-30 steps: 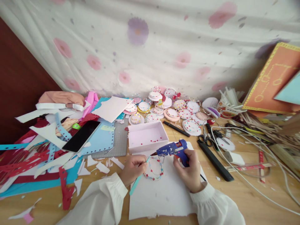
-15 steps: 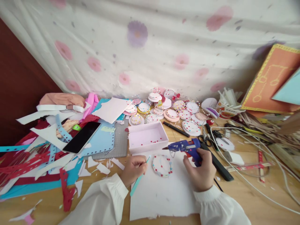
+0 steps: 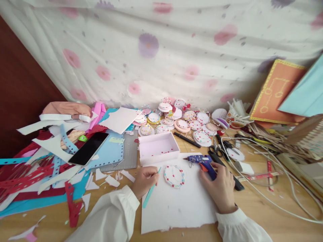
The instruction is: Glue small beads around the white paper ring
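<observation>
The left hand (image 3: 144,180) pinches a teal stick (image 3: 150,192) like a pen, fingers closed tight round it, tip aimed toward the disc (image 3: 174,175), likely for fine placing. The right hand (image 3: 220,187) wraps the grip of the blue glue gun (image 3: 201,161), fingers curled shut; the gun lies just right of the disc, nozzle turned away from it. The disc lies on a white sheet (image 3: 176,208), apparently shielding the table (image 3: 264,215). Just behind the disc stands a pink box (image 3: 157,148) holding small red bits, within easy reach.
</observation>
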A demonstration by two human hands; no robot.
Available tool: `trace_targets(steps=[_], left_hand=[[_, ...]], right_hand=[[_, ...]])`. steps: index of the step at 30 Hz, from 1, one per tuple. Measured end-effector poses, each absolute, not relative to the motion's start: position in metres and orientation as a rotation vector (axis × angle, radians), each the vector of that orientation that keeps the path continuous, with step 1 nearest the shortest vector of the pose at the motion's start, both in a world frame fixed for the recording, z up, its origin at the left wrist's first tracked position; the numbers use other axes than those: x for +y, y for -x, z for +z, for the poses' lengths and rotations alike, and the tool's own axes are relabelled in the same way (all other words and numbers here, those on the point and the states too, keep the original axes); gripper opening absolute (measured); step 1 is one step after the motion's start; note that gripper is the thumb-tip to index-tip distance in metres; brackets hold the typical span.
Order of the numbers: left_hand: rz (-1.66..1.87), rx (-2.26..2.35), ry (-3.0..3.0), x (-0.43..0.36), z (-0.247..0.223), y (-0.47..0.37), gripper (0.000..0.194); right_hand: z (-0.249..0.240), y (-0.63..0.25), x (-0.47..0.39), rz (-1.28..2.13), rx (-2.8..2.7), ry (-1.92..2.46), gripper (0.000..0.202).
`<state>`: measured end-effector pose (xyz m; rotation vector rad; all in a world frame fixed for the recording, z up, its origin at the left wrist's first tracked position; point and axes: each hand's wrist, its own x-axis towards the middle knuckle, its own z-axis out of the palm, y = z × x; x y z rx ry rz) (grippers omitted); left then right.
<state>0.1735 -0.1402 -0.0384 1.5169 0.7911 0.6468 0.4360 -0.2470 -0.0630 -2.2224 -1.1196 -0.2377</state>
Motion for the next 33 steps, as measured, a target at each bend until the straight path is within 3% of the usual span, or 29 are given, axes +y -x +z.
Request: trace_targets(steps=[3, 7, 10, 18, 24, 33], left_hand=[[0.656, 0.8, -1.485, -0.141, -0.034, -0.174, 0.028], [0.655, 0.817, -1.419, -0.143, -0.025, -0.175, 0.028], [0.654, 0.822, -1.397, -0.145, -0.022, -0.176, 0.026], [0.676, 0.811, -1.355, -0.146, -0.022, -0.175, 0.029], [0.67, 0.771, -1.311, -0.148, -0.021, -0.175, 0.03], [0.667, 0.802, -1.31, -0.149, -0.021, -0.175, 0.036]], right_hand=[[-0.057, -0.426, -0.253, -0.224, -1.346, 1.951, 0.033], [-0.052, -0.4, -0.258, 0.347, -1.693, 1.63, 0.03], [-0.052, -0.381, -0.255, 0.556, -1.769, 1.543, 0.035], [-0.034, -0.342, -0.251, -0.03, -1.802, 1.354, 0.033], [-0.02, -0.298, -0.23, -0.225, -2.141, 1.267, 0.02], [-0.019, -0.307, -0.223, -0.268, -2.086, 1.081, 0.027]])
